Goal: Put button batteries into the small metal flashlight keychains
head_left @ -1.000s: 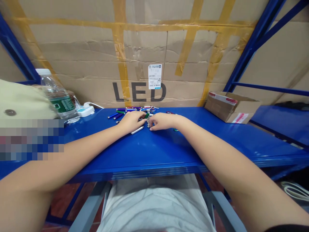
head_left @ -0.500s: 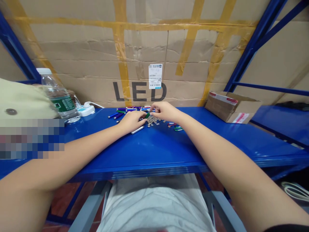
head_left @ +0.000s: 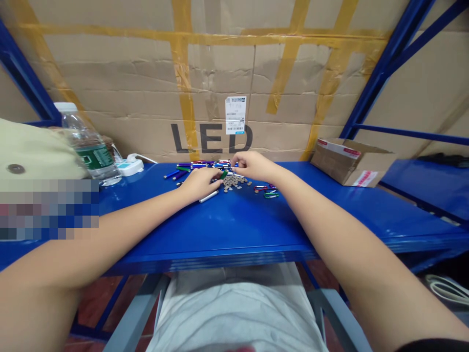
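Currently, head view: two bare forearms reach from the lower corners toward the centre of the frame, over a blue tabletop [head_left: 220,230].
Left hand [head_left: 201,184]: positioned left of centre, palm down, thumb and fingers closed in a narrow grip on a green cylinder [head_left: 224,174].
Green cylinder: at the centre of the frame, short and tilted, at the fingertips of the left hand.
Right hand [head_left: 252,165]: positioned just right of centre, fingers curled, thumb near the index finger; whether anything is pinched between them cannot be told.
Disc pile [head_left: 231,183]: small, flat, metallic-looking pieces, spread loosely at the centre of the frame, below the right hand.
Pen-like tubes [head_left: 179,174]: grouped above and left of the left hand, mostly blue, with other colours mixed in; the items close to the right fingertips are too small to identify.
White tube [head_left: 208,196]: lies diagonally, just below the left hand.
Green carabiner [head_left: 271,195]: right of the disc pile, with a red carabiner [head_left: 260,187] just above and left of it.
Bottle [head_left: 91,151]: left side of the frame, clear, white-capped, green-labelled.
Cardboard box [head_left: 344,161]: right side of the frame, on the tabletop.
Cardboard panel [head_left: 220,73]: upper frame, taped in yellow, printed "LED", carrying a white label [head_left: 235,115].
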`<state>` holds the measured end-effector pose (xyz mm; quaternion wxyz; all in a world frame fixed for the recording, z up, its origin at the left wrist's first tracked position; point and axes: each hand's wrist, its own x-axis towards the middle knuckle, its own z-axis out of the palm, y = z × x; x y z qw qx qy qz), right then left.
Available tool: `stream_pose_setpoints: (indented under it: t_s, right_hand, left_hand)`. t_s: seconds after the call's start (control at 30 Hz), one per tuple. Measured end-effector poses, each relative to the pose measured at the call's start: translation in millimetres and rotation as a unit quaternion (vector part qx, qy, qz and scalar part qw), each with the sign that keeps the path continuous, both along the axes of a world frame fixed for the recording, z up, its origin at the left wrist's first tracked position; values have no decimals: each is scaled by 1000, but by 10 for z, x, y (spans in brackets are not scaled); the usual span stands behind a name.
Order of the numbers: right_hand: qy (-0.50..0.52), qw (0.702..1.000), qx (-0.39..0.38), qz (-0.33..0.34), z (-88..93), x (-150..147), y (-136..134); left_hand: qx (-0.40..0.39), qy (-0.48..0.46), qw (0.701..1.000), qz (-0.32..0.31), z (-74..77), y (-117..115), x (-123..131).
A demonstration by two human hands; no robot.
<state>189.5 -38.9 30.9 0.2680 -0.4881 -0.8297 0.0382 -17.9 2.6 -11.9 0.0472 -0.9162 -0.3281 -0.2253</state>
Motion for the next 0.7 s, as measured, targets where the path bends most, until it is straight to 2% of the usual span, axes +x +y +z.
stream_pose_setpoints:
  t_s: [0.23,0.43,0.53,0.7]
  right_hand:
    - [-24,998,-24,51,-34,39,25]
    - [-4,998,2,58,-31,16,15]
    - [-11,997,-8,75,-22,18,12]
    - [-2,999,-9,34,-32,77,64]
  left_hand:
    - [7,-1,1000,-1,0,-14,-5]
    - [10,5,1000,0,-1,-8,-6]
    - [11,6,1000,-1,0,-6,-6]
    - [12,-1,1000,3,6,-15,-2]
